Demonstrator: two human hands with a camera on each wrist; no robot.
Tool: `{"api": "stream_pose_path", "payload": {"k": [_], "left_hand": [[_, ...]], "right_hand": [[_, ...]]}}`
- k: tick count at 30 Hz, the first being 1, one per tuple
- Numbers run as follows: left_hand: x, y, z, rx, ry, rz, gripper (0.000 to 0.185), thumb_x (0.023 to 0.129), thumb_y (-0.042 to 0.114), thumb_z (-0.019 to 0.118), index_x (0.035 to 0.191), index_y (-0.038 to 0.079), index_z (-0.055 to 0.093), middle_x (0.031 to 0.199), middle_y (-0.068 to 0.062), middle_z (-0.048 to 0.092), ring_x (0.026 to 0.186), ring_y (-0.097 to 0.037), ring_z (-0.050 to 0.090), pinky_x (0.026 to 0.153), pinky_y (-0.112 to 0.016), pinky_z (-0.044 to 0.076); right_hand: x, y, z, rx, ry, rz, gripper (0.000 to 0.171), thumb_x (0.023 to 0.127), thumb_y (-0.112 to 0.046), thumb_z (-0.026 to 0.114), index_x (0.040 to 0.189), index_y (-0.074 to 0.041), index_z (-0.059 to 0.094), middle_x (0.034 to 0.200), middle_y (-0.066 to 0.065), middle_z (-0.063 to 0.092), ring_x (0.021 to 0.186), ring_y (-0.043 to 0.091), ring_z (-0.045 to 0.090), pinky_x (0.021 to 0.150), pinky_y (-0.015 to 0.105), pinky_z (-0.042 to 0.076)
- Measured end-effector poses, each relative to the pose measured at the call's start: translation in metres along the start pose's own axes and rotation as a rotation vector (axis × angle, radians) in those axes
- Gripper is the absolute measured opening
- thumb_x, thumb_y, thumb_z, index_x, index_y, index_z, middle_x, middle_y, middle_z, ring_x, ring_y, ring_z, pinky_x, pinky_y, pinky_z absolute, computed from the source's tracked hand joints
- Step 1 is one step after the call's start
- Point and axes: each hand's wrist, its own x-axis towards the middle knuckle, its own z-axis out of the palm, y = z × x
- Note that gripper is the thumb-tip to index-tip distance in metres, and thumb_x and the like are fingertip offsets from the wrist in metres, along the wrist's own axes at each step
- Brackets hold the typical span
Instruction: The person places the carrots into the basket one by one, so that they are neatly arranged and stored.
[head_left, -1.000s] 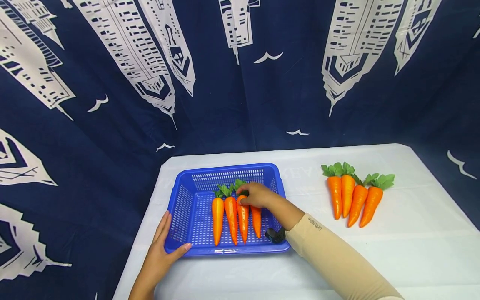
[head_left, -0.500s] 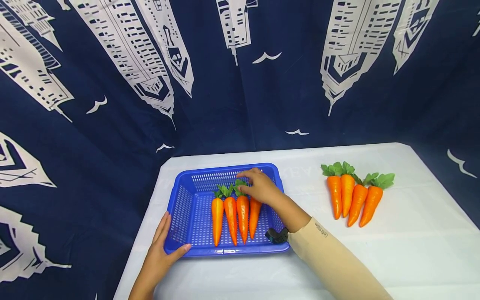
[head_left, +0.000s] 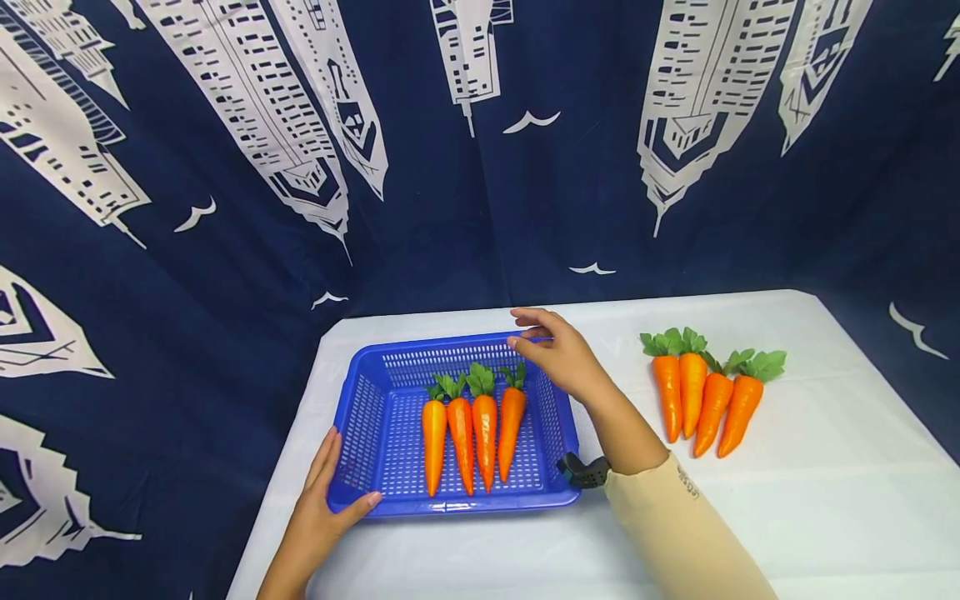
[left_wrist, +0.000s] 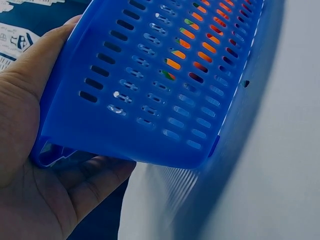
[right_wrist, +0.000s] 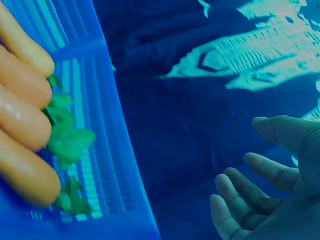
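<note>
A blue slotted plastic basket (head_left: 370, 421) sits on the white table and holds several orange toy carrots (head_left: 471, 425) with green tops, lying side by side. My left hand (head_left: 327, 504) grips the basket's near left corner (left_wrist: 55, 140), thumb on the rim and fingers underneath. My right hand (head_left: 552, 348) hovers above the basket's far right corner, fingers relaxed and holding nothing; the right wrist view shows its fingers (right_wrist: 260, 175) spread beside the carrots (right_wrist: 22, 125).
Several more toy carrots (head_left: 705, 387) lie in a row on the white table (head_left: 825, 467) to the right of the basket. A dark blue curtain (head_left: 480, 150) with white building prints hangs close behind. The table's edges are near on the left and right.
My right hand let go of the rightmost carrot in the basket and rose back and to the right. That carrot's green top now shows. The left hand stayed put.
</note>
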Motion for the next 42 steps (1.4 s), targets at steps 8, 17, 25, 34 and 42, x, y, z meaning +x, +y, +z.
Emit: {"api": "stream_pose_path", "payload": {"k": [8,17,25,34,42], "left_hand": [[0.0,0.0,0.0,-0.006,-0.008,-0.007,0.108,0.082,0.035,0.084,0.164,0.017,0.015,0.173,0.003,0.003,0.158,-0.04,0.005,0.121,-0.07,0.013],[0.0,-0.004,-0.002,0.016,0.005,0.021,0.107,0.083,0.033,0.084,0.163,0.016,0.015,0.173,0.003,0.004,0.158,-0.04,0.008,0.12,-0.07,0.016],[0.0,-0.004,-0.002,0.008,0.01,0.026,0.108,0.082,0.033,0.085,0.163,0.015,0.016,0.173,0.003,0.005,0.158,-0.04,0.007,0.121,-0.07,0.015],[0.0,-0.004,-0.001,-0.006,0.007,0.013,0.107,0.082,0.032,0.084,0.163,0.017,0.016,0.172,0.006,0.004,0.159,-0.038,0.006,0.121,-0.07,0.013],[0.001,-0.002,0.0,-0.004,-0.004,0.002,0.107,0.083,0.034,0.084,0.164,0.018,0.015,0.172,0.005,0.003,0.159,-0.038,0.005,0.121,-0.071,0.013]], "right_hand": [[-0.009,0.021,-0.036,0.026,0.142,0.04,0.053,0.098,-0.035,0.067,0.146,-0.015,0.054,0.143,0.012,0.058,0.132,0.031,0.056,0.114,0.051,0.045],[-0.023,0.046,-0.069,0.103,0.318,0.15,0.06,0.099,-0.035,0.065,0.152,-0.013,0.046,0.154,0.014,0.049,0.142,0.033,0.048,0.117,0.053,0.041],[-0.036,0.074,-0.092,0.118,0.397,0.327,0.07,0.098,-0.044,0.062,0.158,-0.021,0.035,0.164,0.01,0.036,0.149,0.033,0.038,0.12,0.054,0.036],[-0.044,0.104,-0.102,0.106,0.436,0.432,0.072,0.1,-0.048,0.058,0.161,-0.023,0.029,0.17,0.005,0.021,0.155,0.032,0.025,0.124,0.053,0.029],[-0.055,0.124,-0.099,0.09,0.438,0.492,0.073,0.101,-0.046,0.055,0.162,-0.021,0.025,0.17,0.004,0.021,0.157,0.03,0.02,0.126,0.052,0.024]]}}
